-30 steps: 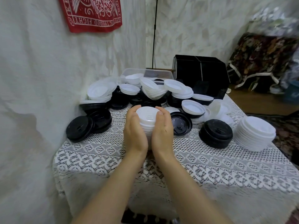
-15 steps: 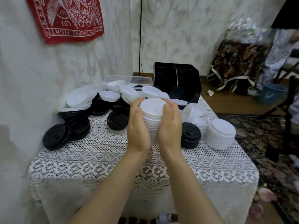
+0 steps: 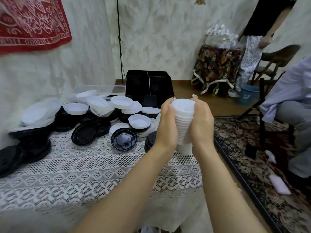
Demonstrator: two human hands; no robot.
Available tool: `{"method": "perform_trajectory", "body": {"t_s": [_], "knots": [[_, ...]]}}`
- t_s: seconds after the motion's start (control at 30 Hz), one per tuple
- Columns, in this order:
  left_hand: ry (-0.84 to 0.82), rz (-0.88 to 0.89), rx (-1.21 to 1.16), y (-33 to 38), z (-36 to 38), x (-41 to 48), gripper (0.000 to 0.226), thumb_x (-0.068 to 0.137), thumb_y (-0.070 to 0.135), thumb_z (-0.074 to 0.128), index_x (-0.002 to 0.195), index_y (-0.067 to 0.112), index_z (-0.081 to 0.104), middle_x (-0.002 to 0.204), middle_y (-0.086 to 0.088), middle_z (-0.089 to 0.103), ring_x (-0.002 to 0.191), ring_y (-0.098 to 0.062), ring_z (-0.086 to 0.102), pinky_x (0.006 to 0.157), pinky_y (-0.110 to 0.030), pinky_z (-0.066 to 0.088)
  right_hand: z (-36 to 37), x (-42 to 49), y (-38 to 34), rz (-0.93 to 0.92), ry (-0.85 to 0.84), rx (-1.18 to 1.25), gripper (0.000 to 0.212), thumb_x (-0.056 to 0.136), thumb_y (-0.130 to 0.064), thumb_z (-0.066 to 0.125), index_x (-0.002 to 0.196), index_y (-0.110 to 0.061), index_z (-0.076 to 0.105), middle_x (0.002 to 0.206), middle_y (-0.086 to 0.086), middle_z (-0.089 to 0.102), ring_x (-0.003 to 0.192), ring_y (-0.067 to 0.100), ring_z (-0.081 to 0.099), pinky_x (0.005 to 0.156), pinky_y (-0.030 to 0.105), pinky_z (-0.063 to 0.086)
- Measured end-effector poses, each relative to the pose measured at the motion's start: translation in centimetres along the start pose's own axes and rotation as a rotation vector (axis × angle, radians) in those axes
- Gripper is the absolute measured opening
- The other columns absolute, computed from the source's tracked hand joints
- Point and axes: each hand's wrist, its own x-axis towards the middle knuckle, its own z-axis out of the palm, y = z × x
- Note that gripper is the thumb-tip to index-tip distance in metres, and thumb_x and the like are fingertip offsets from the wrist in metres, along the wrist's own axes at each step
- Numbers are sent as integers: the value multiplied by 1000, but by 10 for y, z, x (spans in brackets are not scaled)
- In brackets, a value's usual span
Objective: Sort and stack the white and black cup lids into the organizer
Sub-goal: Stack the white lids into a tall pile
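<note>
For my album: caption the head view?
Left hand and right hand hold a white lid stack before the organizer.

The light is soft, even and rather dim. Motion blur smears the black lids (image 3: 32, 145) at 9 o'clock and the standing person (image 3: 265, 19) at 1 o'clock. The edges bend from the wide lens, and the centre is sharper.

White lettering on the red banner (image 3: 32, 22) partly reads "GOOD FIGH".
</note>
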Motion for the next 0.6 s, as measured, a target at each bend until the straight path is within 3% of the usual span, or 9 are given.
{"method": "perform_trajectory", "body": {"t_s": [0.1, 0.2, 0.27, 0.47, 0.6], "knots": [[-59, -48, 34, -7, 14, 11, 35, 105, 25, 26, 137, 24, 39, 138, -4, 48, 121, -16, 50, 104, -36, 41, -16, 17, 5, 17, -4, -55, 24, 100, -27, 39, 110, -28, 60, 99, -23, 58, 91, -9, 54, 71, 15, 40], [-142, -79, 80, -11, 22, 20, 38, 105, 26, 24, 141, 23, 34, 131, 2, 48, 106, -3, 52, 91, -23, 43, -27, 34, 11, 57, -20, -74, 28, 100, -29, 40, 116, -22, 61, 104, -18, 59, 96, -3, 55, 76, 22, 42], [-163, -88, 102, -13, 25, 27, 39, 105, 26, 23, 144, 23, 33, 132, 4, 46, 105, 0, 50, 87, -18, 41, -30, 44, 15, 75, -24, -82, 28, 100, -29, 40, 117, -21, 61, 105, -16, 61, 99, 1, 57, 79, 24, 43], [-176, -152, 151, -25, 26, 35, 41, 105, 30, 21, 145, 26, 29, 144, 0, 41, 126, -14, 45, 107, -35, 37, -33, 52, 33, 124, -55, -105, 30, 100, -31, 39, 117, -21, 60, 109, -10, 62, 103, 7, 58, 81, 26, 45], [-199, -163, 152, -31, 24, 35, 41, 105, 34, 21, 146, 30, 28, 146, 1, 39, 129, -15, 43, 111, -39, 35, -34, 52, 41, 156, -40, -83, 30, 99, -32, 38, 117, -22, 61, 111, -9, 62, 104, 8, 57, 80, 28, 45]]}}
